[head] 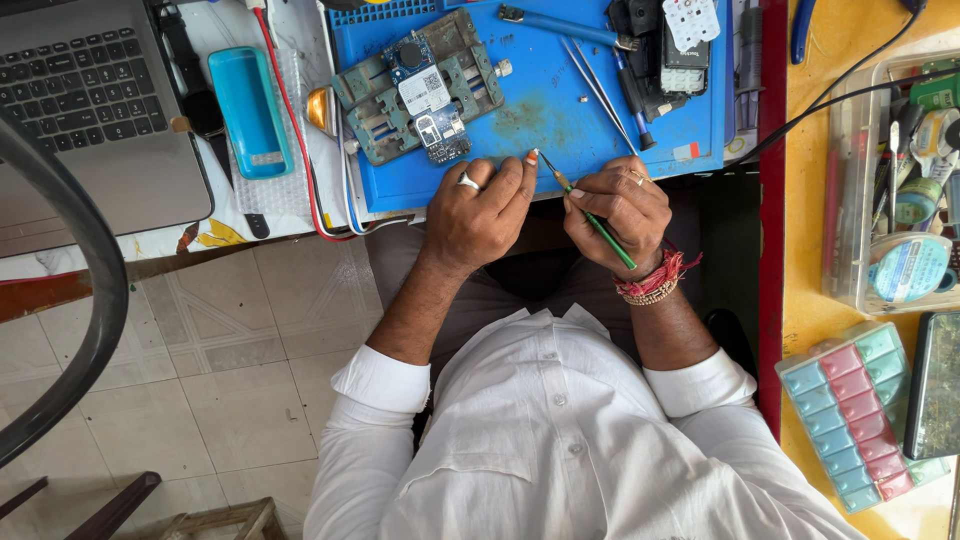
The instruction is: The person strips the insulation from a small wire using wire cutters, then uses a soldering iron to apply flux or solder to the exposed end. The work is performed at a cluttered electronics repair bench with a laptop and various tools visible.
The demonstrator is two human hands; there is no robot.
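Observation:
My right hand [618,212] is closed around a thin green-handled tool [598,226] whose metal tip points up and left onto the blue work mat [560,120]. My left hand [478,208] rests at the mat's near edge, fingers curled, with one fingertip right beside the tool's tip. I cannot tell whether a small part lies under it. Just beyond my left hand, a metal board holder [385,95] clamps a small circuit board [428,95]. My right wrist wears red thread bands.
Tweezers [595,85], a blue-handled tool [560,25] and a dismantled keypad phone [680,45] lie on the mat. A laptop [90,110] and a turquoise case [248,110] sit left. Right, a clear box of tools [900,180] and a compartment box [855,410].

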